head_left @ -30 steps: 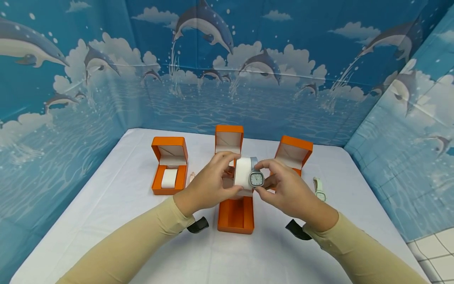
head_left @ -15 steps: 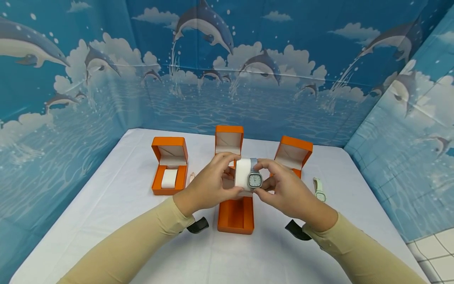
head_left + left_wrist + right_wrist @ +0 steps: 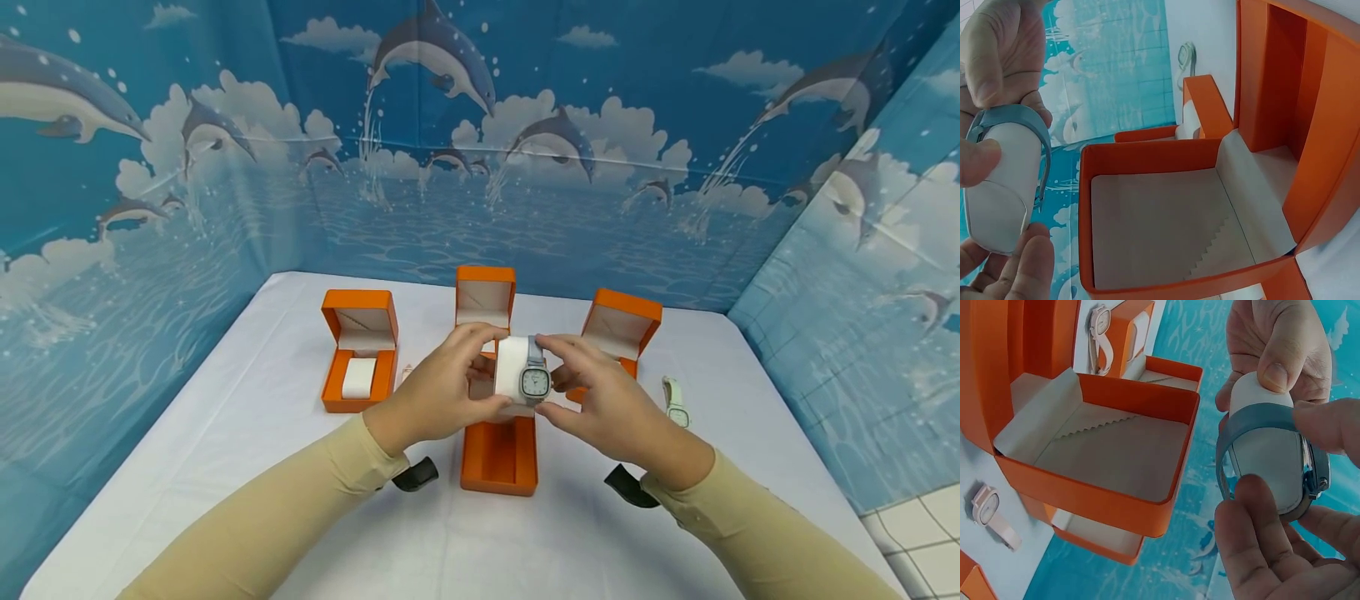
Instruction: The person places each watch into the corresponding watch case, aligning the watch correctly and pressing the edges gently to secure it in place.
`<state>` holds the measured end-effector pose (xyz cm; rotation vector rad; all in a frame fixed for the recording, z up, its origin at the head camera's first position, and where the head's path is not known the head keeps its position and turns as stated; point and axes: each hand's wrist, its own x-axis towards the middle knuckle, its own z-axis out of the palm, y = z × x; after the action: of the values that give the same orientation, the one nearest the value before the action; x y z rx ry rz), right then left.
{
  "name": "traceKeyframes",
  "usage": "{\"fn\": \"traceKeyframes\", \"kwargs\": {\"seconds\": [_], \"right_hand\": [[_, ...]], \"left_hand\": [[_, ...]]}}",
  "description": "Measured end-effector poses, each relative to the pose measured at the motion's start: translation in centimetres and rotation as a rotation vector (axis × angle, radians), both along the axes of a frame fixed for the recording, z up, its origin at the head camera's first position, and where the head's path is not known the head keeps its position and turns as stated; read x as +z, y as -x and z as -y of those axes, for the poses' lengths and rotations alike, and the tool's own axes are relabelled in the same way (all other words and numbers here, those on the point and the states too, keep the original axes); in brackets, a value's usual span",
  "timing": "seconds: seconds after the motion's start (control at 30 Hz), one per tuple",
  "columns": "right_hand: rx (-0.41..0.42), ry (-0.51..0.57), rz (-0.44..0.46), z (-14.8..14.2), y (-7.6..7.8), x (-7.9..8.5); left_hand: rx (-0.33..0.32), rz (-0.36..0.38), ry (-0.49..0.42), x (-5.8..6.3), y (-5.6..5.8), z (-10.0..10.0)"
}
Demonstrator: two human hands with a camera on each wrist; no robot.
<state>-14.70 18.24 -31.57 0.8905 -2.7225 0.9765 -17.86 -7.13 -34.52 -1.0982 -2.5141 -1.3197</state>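
Above an open orange watch box [image 3: 498, 454], my left hand [image 3: 446, 383] grips a white watch cushion [image 3: 512, 367] between thumb and fingers. A wristwatch [image 3: 535, 382] with a square silver case and blue-grey strap encircles the cushion's right part. My right hand [image 3: 607, 392] holds the watch at its top and bottom edges, index finger on the strap and thumb near the lower end of the case. In the left wrist view, the strap [image 3: 1016, 115] loops round one end of the cushion [image 3: 1000, 206]. The right wrist view shows fingers touching the strap [image 3: 1260, 419].
Open orange boxes stand at the left [image 3: 358, 350], at the back middle [image 3: 485, 293] and at the right [image 3: 622, 321]. A pale green watch [image 3: 675, 402] lies right of my right hand. Pink watches [image 3: 988, 509] lie on the white-covered table [image 3: 225, 417]. A dolphin-print curtain [image 3: 480, 208] hangs behind.
The watch has moved a little left, farther onto the cushion. My right fingers have spread slightly around it, while the left hand keeps its hold.
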Motion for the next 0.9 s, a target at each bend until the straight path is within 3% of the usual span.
{"fn": "traceKeyframes", "kwargs": {"seconds": [0.47,0.9], "right_hand": [[-0.041,-0.050,0.010,-0.39,0.56,-0.16],[-0.035,-0.047,0.037,-0.68,0.97,-0.38]], "left_hand": [[0.030,0.020,0.018,0.19,0.08,-0.23],[0.001,0.083,-0.018,0.22,0.19,-0.34]]}}
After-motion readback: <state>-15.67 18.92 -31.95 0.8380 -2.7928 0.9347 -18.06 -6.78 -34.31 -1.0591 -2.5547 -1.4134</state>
